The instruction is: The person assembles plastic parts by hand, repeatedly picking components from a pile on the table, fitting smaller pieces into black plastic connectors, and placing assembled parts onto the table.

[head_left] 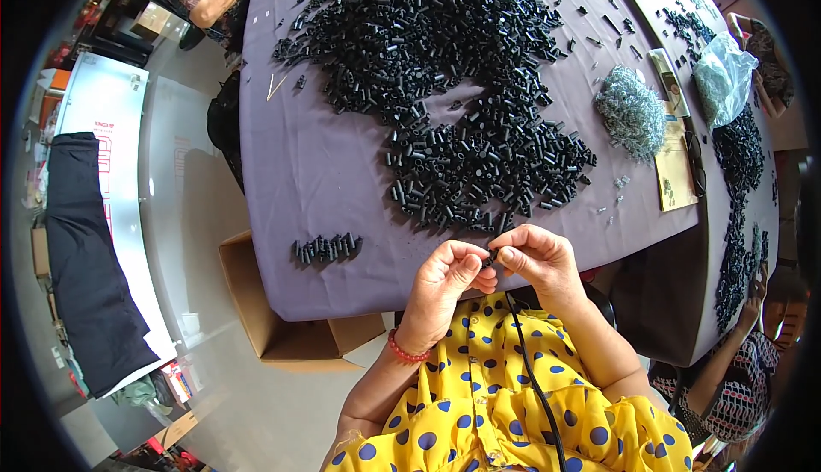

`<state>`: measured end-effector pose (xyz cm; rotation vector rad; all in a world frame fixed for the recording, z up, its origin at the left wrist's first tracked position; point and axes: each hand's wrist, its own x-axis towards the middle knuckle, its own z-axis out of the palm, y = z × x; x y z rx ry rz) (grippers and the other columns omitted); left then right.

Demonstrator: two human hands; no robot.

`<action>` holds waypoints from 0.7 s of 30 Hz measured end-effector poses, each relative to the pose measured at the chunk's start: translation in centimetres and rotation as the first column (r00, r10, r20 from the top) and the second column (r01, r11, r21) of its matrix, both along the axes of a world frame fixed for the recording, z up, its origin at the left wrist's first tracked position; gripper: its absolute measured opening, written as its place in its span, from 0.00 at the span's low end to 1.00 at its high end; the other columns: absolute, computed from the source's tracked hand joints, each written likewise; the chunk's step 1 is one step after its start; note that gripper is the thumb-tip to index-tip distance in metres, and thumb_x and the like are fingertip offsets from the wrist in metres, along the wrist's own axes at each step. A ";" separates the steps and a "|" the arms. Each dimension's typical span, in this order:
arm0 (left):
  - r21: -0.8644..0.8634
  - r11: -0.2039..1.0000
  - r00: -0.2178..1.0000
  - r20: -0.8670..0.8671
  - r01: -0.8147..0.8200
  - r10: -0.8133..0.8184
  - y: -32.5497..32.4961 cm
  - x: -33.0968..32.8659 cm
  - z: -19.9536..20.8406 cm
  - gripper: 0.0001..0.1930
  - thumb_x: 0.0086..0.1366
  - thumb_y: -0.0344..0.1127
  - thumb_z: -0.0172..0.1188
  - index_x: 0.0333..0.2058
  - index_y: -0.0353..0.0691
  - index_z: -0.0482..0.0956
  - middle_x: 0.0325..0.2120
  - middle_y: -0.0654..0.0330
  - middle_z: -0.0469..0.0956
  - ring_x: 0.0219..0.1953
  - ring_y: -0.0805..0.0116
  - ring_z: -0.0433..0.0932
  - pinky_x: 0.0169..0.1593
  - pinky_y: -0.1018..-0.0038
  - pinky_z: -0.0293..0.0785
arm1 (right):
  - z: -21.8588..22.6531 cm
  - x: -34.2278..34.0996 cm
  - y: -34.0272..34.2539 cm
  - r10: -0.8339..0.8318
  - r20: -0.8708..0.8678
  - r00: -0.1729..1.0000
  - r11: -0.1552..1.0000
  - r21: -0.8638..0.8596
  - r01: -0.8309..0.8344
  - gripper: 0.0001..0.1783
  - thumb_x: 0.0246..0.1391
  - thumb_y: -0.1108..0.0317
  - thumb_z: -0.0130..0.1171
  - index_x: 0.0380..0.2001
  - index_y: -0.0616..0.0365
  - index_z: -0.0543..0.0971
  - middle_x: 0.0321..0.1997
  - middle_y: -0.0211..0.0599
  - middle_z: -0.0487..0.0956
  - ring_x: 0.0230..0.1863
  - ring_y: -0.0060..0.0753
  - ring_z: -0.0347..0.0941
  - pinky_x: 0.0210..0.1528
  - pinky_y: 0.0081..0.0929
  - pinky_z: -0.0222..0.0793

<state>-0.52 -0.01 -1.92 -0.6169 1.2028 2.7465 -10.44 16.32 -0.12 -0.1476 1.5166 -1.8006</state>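
My left hand [446, 282] and my right hand [540, 265] meet at the table's near edge, fingertips pinched together. Between them is a small black plastic part [489, 258], mostly covered by the fingers; both hands appear to grip it. Just beyond the hands spreads a large heap of small black tubular plastic parts [487, 164]. To the left, a short row of similar black parts [327, 248] lies lined up on the purple tablecloth [333, 190].
A pile of clear small pieces [631, 113] sits at the right, beside a yellow card [676, 164] and dark glasses [695, 162]. An open cardboard box [248, 292] stands below the table's left edge. Other people work at the far left and right.
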 end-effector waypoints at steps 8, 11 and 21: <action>-0.011 1.000 1.000 0.008 0.007 -0.007 0.1 0.0 0.0 0.13 0.75 0.41 0.56 0.47 0.35 0.75 0.35 0.60 0.83 0.37 0.74 0.82 0.47 0.74 0.81 | 0.4 0.2 -0.2 0.001 -0.056 0.998 0.998 0.066 0.003 0.07 0.64 0.71 0.63 0.43 0.61 0.82 0.36 0.26 0.82 0.36 0.17 0.75 0.42 0.19 0.74; -0.016 1.000 1.000 0.011 0.020 -0.020 0.1 0.0 0.0 0.13 0.75 0.39 0.57 0.48 0.35 0.75 0.36 0.60 0.82 0.37 0.74 0.82 0.47 0.75 0.81 | 0.0 -0.1 0.0 0.108 -0.409 0.906 0.985 0.170 -0.041 0.06 0.61 0.75 0.64 0.41 0.60 0.82 0.33 0.30 0.81 0.33 0.24 0.76 0.40 0.24 0.72; -0.035 0.999 0.999 0.031 -0.017 0.018 0.4 -0.2 0.8 0.13 0.74 0.33 0.58 0.52 0.35 0.71 0.37 0.59 0.82 0.38 0.73 0.83 0.47 0.76 0.81 | 1.4 -0.7 -0.3 0.254 -0.828 0.500 0.950 0.311 0.032 0.09 0.53 0.78 0.66 0.38 0.58 0.80 0.30 0.34 0.80 0.32 0.40 0.75 0.39 0.33 0.68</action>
